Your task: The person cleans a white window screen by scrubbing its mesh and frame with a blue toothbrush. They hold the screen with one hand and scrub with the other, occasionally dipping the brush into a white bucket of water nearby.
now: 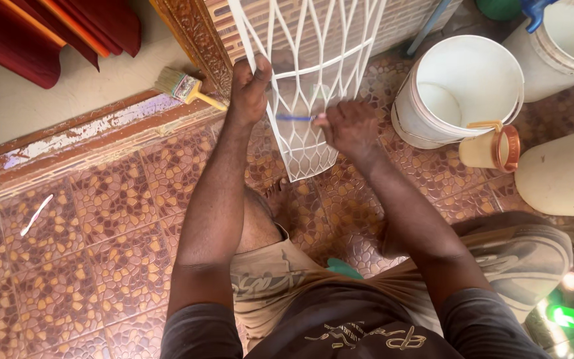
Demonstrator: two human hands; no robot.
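White lattice grille: propped upright on the tiled floor. Left hand clenched on its edge, steadying. Right hand pinching a thin blue brush against the bars; apparently mid-stroke. Next move calls for steady support. Paintbrush, white bucket nearby.

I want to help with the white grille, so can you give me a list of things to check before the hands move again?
1. Left hand has a firm hold on the white grille: ok, fingers wrap a bar.
2. Right hand holds the small blue-handled tool against the grille: ok.
3. What the tool's tip is: cannot tell, it is hidden behind the bars.
4. Grille's lower end rests on the tiled floor: cannot tell.
5. White bucket stands apart from the grille: ok.
6. Paintbrush lies out of the way by the doorstep: ok.
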